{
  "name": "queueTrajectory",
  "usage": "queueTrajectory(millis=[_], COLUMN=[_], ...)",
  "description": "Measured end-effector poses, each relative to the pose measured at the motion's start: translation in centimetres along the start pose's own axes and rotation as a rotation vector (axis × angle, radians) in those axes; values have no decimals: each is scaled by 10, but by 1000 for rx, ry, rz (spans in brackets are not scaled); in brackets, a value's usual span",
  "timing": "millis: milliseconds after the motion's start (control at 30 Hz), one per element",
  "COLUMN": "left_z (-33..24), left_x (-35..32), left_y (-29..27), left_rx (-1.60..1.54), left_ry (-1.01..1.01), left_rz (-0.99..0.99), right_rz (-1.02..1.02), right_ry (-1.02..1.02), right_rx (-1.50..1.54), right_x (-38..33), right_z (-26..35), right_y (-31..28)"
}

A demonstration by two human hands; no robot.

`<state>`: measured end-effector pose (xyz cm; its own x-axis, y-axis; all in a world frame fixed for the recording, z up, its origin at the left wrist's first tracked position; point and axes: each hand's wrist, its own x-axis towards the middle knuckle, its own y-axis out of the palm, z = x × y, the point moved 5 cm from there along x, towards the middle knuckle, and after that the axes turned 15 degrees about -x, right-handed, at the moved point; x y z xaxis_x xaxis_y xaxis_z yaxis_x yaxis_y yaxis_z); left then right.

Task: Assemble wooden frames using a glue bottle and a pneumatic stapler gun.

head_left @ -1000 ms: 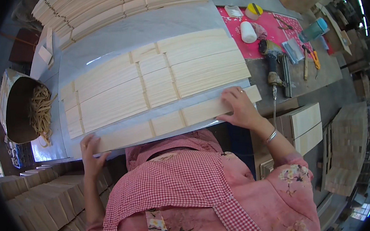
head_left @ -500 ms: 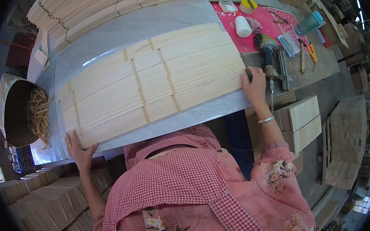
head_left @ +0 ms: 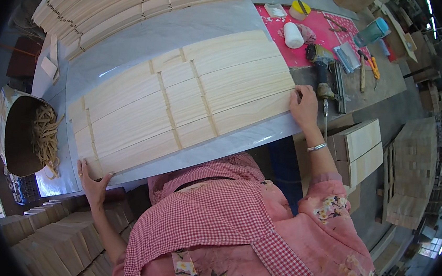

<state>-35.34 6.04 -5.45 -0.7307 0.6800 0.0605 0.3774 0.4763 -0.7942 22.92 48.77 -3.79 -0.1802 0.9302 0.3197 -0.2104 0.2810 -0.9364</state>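
Touched wooden slats (head_left: pixel 183 96) with spread-fingered left hand (head_left: pixel 94 185) and curl-fingered right hand (head_left: pixel 305 109); couldn't tell if gripping with the latter.

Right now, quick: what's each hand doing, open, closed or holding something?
Left hand: open, thumb spread, touching the left end of the nearest pale board.
Right hand: open but loosely curled, against that board's right end.

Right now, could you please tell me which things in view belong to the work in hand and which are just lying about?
Work in hand, it seems:
wooden strips laid side by side
left hand
right hand

Likely just lying about:
hose-fed tool
hammer
teal-lidded bottle
white cylinder
yellow-lidded tub
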Motion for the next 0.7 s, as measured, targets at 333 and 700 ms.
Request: queueTrajectory(millis=[333,700], left_z=[28,4], left_x=[72,97], left_y=[15,10], left_rx=[118,321], left_ry=[-14,152], left_rz=[-245,-421], right_rz=[-220,-259], right_ry=[7,27], right_rx=[5,-162], right_x=[39,80], right_z=[24,37], right_y=[28,27])
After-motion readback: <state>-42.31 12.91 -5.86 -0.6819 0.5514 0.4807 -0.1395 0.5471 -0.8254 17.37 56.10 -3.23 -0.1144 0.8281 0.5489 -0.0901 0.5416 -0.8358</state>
